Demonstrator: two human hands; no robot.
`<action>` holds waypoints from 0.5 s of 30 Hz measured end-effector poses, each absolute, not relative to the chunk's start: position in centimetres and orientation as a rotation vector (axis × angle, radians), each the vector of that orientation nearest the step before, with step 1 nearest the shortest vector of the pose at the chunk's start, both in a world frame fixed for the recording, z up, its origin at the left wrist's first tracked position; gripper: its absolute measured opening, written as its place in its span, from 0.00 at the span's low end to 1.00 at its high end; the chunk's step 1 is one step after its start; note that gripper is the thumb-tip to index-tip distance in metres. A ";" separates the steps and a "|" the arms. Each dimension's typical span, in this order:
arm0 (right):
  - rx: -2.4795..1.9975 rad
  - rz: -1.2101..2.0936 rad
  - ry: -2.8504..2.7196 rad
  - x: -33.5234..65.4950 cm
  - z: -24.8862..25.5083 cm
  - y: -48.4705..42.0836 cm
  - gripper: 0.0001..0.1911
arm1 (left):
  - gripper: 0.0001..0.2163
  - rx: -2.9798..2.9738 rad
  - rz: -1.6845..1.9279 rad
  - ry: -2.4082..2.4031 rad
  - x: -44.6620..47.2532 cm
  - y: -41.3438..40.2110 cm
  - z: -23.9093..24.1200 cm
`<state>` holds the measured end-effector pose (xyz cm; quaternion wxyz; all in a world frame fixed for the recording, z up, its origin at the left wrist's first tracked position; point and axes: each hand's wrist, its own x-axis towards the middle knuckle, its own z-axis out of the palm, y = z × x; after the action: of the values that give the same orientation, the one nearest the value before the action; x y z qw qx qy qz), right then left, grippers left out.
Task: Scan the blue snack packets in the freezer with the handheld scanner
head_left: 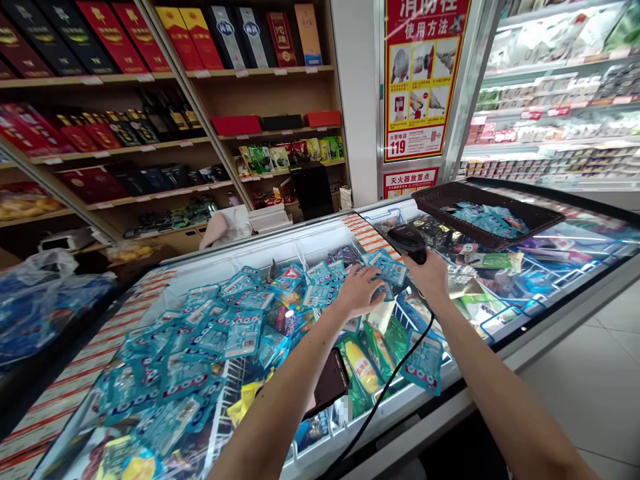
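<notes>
Holds a black scanner [409, 241] tight in the right grip [429, 277], with the wide head near some blue packets [320, 295] and the thin black cord [400, 370] running down toward the near edge of the chest freezer [575, 321]. Bends the fingers of the left grip [356, 292] loosely over blue packets, just beside the scanner. Cannot tell whether pinching one or only touching. Has many more of the same blue packets heaped at the left and in the middle of the freezer, some flat, some leaning on each other. Has one blue packet by the near edge, next to the cord. Has green corn bags [363, 367] below and between the arms, and a dark flat thing partly hidden by the left arm, too covered to name. Has a brown tray [546, 223] farther off to the right, with more blue packets inside. Faces wooden shelves [270, 93] full of boxes and a red poster [425, 143].
</notes>
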<state>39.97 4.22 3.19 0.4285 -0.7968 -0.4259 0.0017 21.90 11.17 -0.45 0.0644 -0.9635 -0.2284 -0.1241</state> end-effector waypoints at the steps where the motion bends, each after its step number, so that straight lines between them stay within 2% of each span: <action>1: -1.990 0.002 -1.072 40.0 3.3 4.2 0.21 | 0.22 -2.887 -0.415 -0.728 23.1 11.5 -0.5; 3: -1.982 -0.009 -1.094 39.9 3.3 4.2 0.21 | 0.26 -2.879 -0.409 -0.800 25.7 12.3 -1.0; 7: -1.971 -0.016 -1.139 39.9 3.1 4.5 0.20 | 0.27 -2.939 -0.202 -0.987 28.8 14.3 -2.5; 15: -1.983 0.010 -1.208 38.9 3.6 3.7 0.19 | 0.30 -2.801 -0.160 -1.253 24.4 16.8 -2.7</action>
<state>38.92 3.68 3.63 0.3985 -0.7831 -0.4773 0.0039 24.39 16.84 -2.68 0.0346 -0.9110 -0.4077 -0.0521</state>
